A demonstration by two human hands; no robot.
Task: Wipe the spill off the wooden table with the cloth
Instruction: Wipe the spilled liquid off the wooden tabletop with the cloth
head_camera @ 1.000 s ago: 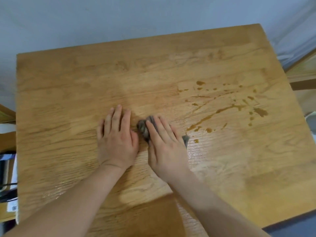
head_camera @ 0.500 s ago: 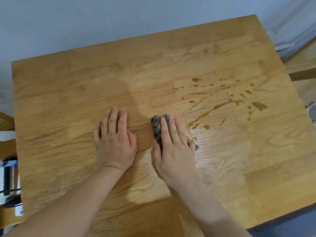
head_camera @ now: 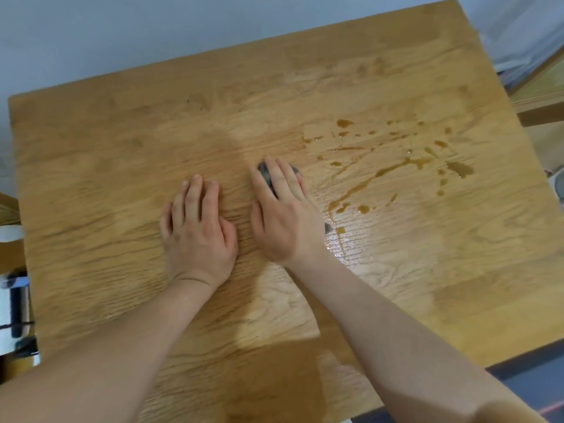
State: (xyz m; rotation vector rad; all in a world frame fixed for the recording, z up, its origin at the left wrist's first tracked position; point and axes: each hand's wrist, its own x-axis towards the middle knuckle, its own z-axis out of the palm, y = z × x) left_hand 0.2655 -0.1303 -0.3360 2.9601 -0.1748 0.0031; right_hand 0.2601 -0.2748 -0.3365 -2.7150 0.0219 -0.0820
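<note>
A brown liquid spill (head_camera: pixel 393 169) lies in streaks and drops across the right half of the wooden table (head_camera: pixel 122 148). My right hand (head_camera: pixel 283 215) presses flat on a small grey cloth (head_camera: pixel 265 175), which shows only between and past the fingers and at a corner near the wrist. The cloth sits just left of the spill's nearest streak. A wet sheen marks the wood right of that hand. My left hand (head_camera: pixel 198 227) rests flat on the table beside it, palm down, fingers apart, holding nothing.
A pale wall runs behind the table's far edge. Wooden furniture (head_camera: pixel 543 96) stands past the right edge. Dark and white objects (head_camera: pixel 15 306) sit beyond the left edge. A grey surface (head_camera: pixel 525 380) lies below the front right corner.
My right hand has slid the cloth away from me and to the right, toward the spill. The left hand has stayed flat in place. The camera has tilted a little.
</note>
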